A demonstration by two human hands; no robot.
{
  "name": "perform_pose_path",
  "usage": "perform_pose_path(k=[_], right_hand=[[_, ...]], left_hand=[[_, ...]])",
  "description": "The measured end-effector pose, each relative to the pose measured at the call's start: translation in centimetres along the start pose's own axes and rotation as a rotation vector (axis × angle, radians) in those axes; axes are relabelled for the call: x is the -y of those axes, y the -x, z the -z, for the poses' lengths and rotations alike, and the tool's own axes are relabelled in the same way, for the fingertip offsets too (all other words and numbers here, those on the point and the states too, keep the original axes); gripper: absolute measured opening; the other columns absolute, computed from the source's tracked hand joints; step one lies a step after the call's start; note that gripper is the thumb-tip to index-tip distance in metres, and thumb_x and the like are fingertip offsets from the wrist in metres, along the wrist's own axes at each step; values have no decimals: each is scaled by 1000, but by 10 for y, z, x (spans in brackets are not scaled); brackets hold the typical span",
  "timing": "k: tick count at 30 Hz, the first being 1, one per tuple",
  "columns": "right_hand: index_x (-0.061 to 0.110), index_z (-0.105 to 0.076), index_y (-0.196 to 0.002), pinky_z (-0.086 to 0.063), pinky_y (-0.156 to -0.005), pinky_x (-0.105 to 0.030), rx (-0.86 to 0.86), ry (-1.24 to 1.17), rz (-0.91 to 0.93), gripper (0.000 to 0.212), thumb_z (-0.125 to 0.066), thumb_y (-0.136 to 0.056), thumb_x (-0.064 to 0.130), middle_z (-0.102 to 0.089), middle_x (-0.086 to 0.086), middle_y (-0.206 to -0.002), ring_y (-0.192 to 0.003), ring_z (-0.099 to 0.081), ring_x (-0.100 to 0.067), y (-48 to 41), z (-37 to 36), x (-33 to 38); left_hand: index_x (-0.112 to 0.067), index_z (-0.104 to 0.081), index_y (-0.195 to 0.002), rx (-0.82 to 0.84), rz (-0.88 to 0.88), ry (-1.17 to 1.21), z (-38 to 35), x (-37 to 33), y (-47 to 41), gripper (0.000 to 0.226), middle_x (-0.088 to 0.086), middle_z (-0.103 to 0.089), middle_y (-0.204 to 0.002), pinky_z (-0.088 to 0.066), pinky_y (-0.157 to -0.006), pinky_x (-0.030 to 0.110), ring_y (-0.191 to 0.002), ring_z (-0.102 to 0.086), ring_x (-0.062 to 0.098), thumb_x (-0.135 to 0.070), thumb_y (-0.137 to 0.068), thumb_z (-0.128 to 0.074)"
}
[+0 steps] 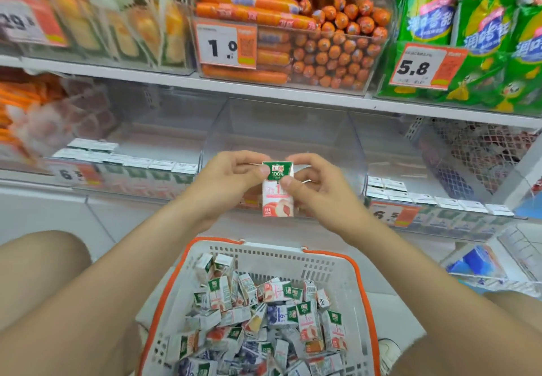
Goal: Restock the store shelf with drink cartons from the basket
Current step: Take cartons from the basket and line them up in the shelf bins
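Fingertips of the left hand (225, 182) and the right hand (319, 188) pinch one peach carton (277, 197) upright, label toward the person, at the front edge of the clear bin (281, 129), probably to align it before placing. Other cartons (305, 317) lie loose in the basket (264, 254).

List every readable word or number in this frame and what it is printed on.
"100%": held carton, on its green top.
"1 0": sausage bin tag.
"5.8": green bag tag.
"6.5": lower right shelf tag.
"润口香甜": green bags.
Too blurred or small: upper left tag, lower left tag, the held carton's small print, basket cartons.
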State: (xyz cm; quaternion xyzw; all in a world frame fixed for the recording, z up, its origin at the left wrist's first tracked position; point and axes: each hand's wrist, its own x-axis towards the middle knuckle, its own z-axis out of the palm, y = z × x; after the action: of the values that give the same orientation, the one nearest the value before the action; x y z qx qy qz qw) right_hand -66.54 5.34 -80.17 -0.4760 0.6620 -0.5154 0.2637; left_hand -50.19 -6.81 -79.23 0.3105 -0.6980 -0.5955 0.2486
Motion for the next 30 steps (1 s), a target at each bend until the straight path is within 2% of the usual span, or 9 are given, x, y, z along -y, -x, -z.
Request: perform_pose_path(k=[3,7,10,14,16,18,21,25,30], right_hand=[[29,-66,-120,-63,-73,-52,82,100,16,28,-74,-94,34,-76,-10,-95,-85,-75,-33,-20,-31,16],[29,-76,-101,-62,-73,-54,122,219,50,29,-71,-87,53,-78,-5,-82,-76,-75,-28,-52,-81,41],[29,-75,-100,-62,-75,-44,58,252,114,20,-70,-89,44,-77,5,-79,-73,-73,-14,-76,-124,56],[26,-64,-112,-47,-62,-13,-13,253,246,18,-64,-94,29,-72,14,-85,-72,-64,0,-103,-181,76],[22,-56,-117,-44,-65,-17,2,320,370,21,-60,-96,25,-70,11,-89,-72,-62,-4,-123,-205,80],[18,-50,-120,-47,-74,-37,55,439,439,23,-59,-98,22,-71,0,-97,-80,-63,-19,-151,-227,75],[15,-48,-122,-50,-81,-46,149,564,318,25,-59,-100,23,-67,-12,-105,-95,-57,-35,-194,-255,63],[14,-55,-125,-49,-87,-41,272,595,112,33,-63,-98,30,-61,-16,-122,-112,-54,-36,-229,-291,44],[13,-63,-126,-47,-89,-33,498,653,103,44,-73,-92,40,-61,-7,-121,-115,-56,-28,-252,-302,46]], left_hand=[[-16,-71,-125,12,-54,-76,38,1,4,22,2,-81,-108,-57,-102,45,-103,-77,20,-14,-104,-65],[-15,-76,-114,-64,-98,-167,89,1,2,20,0,-81,-100,-58,-77,24,-88,-74,11,-20,-107,-58],[-19,-77,-98,-397,-85,-436,143,18,-13,27,0,-78,-95,-56,-81,33,-92,-71,21,-24,-103,-51],[-11,-57,-131,-627,176,-1008,204,60,-21,39,21,-52,-137,-38,-105,51,-125,-46,46,-23,-95,-55],[-9,-42,-142,-595,360,-1065,218,74,-19,55,21,-36,-150,-34,-109,57,-137,-34,47,-36,-96,-58],[-16,-37,-144,-539,429,-1123,226,84,-18,62,17,-30,-155,-32,-109,61,-142,-29,45,-51,-97,-57],[-21,-32,-144,-488,425,-1245,230,95,-20,68,15,-29,-151,-32,-108,62,-142,-30,45,-63,-96,-56],[-11,-27,-142,-579,373,-1338,229,107,-23,75,14,-34,-145,-37,-106,58,-135,-41,42,-63,-97,-58],[-7,-29,-131,-663,317,-1443,231,117,-26,77,14,-44,-131,-41,-96,52,-119,-50,38,-61,-91,-67]])
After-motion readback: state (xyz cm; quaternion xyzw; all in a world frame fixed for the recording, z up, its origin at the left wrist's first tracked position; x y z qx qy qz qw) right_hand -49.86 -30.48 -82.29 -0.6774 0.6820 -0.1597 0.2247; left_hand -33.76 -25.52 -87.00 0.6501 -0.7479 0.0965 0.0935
